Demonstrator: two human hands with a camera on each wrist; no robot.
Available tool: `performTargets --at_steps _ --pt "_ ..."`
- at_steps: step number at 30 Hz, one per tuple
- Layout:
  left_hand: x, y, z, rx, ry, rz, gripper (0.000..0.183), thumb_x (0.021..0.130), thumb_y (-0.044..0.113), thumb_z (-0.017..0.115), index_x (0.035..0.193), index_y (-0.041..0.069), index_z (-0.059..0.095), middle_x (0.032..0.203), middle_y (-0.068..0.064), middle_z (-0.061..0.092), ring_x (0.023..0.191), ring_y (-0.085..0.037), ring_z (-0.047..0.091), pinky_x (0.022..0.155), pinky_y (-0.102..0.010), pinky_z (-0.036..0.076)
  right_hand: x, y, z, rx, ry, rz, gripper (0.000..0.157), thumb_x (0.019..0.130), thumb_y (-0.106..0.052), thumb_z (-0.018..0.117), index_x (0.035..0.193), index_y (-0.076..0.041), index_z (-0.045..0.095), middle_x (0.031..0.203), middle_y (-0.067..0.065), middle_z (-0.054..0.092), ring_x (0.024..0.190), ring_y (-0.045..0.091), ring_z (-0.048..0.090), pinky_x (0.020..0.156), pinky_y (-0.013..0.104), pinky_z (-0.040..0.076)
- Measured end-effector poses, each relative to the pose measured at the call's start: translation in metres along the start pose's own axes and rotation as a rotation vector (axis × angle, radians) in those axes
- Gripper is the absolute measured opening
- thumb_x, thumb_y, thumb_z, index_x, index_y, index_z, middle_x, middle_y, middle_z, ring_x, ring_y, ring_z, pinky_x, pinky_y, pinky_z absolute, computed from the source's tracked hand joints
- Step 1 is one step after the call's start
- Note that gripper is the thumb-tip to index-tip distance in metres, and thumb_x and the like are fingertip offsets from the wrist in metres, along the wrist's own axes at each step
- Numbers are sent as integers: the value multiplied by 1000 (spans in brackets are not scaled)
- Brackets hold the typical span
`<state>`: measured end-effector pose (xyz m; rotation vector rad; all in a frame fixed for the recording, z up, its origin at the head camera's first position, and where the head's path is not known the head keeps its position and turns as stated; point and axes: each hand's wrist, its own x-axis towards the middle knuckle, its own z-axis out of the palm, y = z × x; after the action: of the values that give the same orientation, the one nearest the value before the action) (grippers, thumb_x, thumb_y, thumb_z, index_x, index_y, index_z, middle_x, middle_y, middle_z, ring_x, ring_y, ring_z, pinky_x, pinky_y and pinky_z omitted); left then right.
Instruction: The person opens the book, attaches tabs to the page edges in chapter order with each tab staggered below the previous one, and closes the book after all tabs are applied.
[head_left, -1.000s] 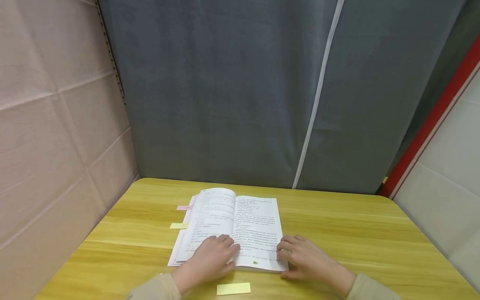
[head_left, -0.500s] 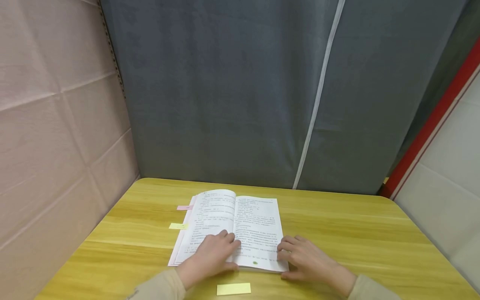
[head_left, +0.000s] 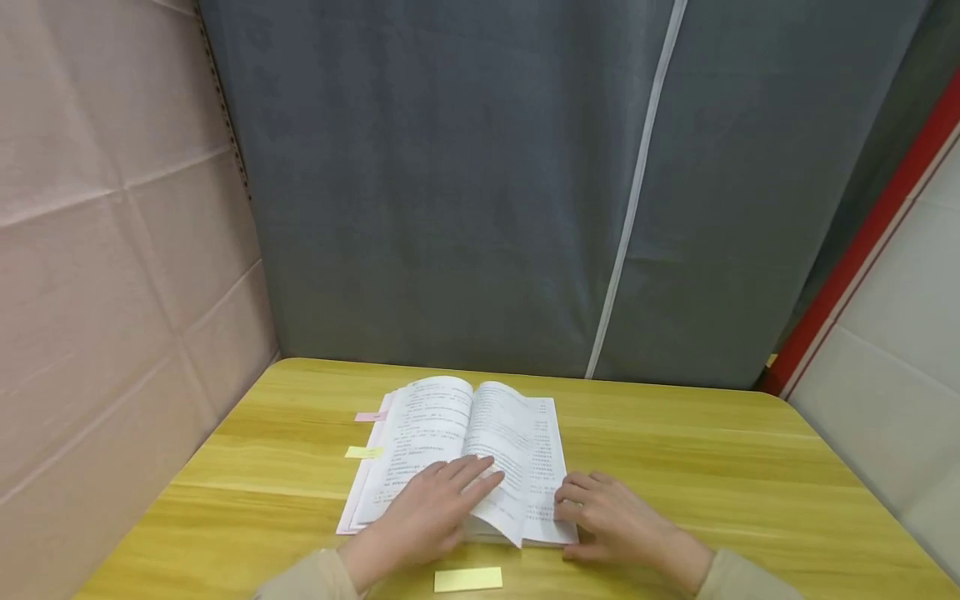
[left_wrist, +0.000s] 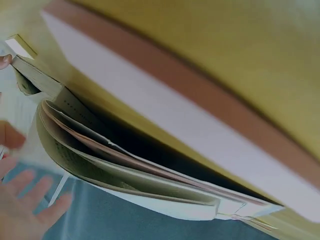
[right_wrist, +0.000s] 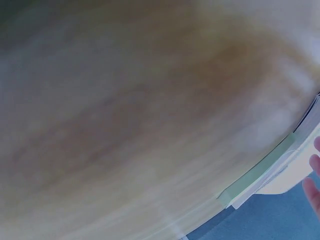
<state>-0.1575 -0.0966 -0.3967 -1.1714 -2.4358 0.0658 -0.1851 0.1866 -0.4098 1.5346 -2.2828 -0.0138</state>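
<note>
An open book [head_left: 423, 433] with printed pages lies on the wooden table. My left hand [head_left: 429, 510] reaches across its lower part, fingers extended over a raised page [head_left: 501, 442] that bows up near the spine. Its straight, spread fingers also appear in the left wrist view. At the book's lower right corner, my right hand [head_left: 611, 518] grips the edge, fingers bent over the page and thumb low by the corner. A pink tab [head_left: 370, 417] and a yellow tab [head_left: 363, 452] stick out on the left side.
A yellow sticky-note strip [head_left: 468, 579] lies at the front of the wooden table [head_left: 712, 458]. Behind the table hangs a dark grey curtain [head_left: 450, 208]. In the left wrist view, a thick white block with a brown edge [left_wrist: 165, 90] fills the foreground; its kind is unclear.
A right-hand page has lifted and curled toward the left, uncovering print beneath. My left hand's fingers have straightened and reached slightly rightward. The right hand has stayed in place.
</note>
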Motion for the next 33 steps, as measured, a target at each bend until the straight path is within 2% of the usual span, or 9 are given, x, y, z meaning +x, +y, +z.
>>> performTargets --at_steps 5,10,13,16,19,22,26,30,33 --pt "0 -1 -2 94 -14 31 96 63 14 70 142 16 15 146 -6 8 131 -24 7 101 -48 12 0 0 -1 -4 -16 7 36 73 -51 62 87 -18 61 94 -6 54 89 12 47 68 28 41" --pt "-2 -3 -2 165 -36 26 102 57 22 76 141 15 18 146 -8 3 131 -26 1 99 -53 3 0 0 -1 -13 -27 6 37 74 -51 61 88 -17 62 94 -5 55 89 12 47 68 29 42" --pt "-3 -3 -1 204 -54 17 97 55 26 77 138 15 28 145 -9 12 131 -27 5 98 -55 2 0 -1 -2 -9 -35 11 36 74 -51 61 89 -17 62 94 -5 55 90 12 47 68 30 42" --pt "-4 -4 1 210 -77 2 78 58 24 74 130 16 43 137 -7 32 127 -25 22 98 -54 8 0 -1 -2 -7 -44 16 36 75 -51 60 89 -17 62 95 -5 55 90 13 47 69 30 42" --pt "-4 -2 3 142 -108 -21 53 64 23 70 115 17 55 117 -3 53 114 -22 43 95 -48 26 0 -1 -3 -7 -48 16 36 76 -51 59 89 -17 62 95 -5 55 90 13 47 69 31 42" --pt "-4 1 4 50 -111 -57 31 69 22 66 99 17 59 94 2 57 93 -17 53 71 -34 46 0 -1 -3 -6 -47 13 36 76 -51 59 89 -17 62 95 -5 55 90 13 47 68 30 42" --pt "-2 4 5 -23 -112 -112 25 74 30 60 95 15 59 85 3 53 79 -14 51 45 -23 38 0 -1 -2 2 -47 17 36 76 -51 59 89 -17 61 95 -5 55 90 12 47 68 28 41" --pt "2 6 5 -42 -147 -139 43 74 50 60 99 15 58 85 4 50 75 -13 47 43 -22 33 0 -1 -2 3 -48 18 36 76 -51 58 88 -17 61 95 -5 55 90 12 47 67 28 41" --pt "5 8 5 -19 -156 -137 47 72 54 60 98 15 58 84 4 49 73 -13 45 41 -21 31 0 0 -2 0 -49 16 36 76 -51 59 88 -17 61 95 -5 55 90 12 47 67 28 41"
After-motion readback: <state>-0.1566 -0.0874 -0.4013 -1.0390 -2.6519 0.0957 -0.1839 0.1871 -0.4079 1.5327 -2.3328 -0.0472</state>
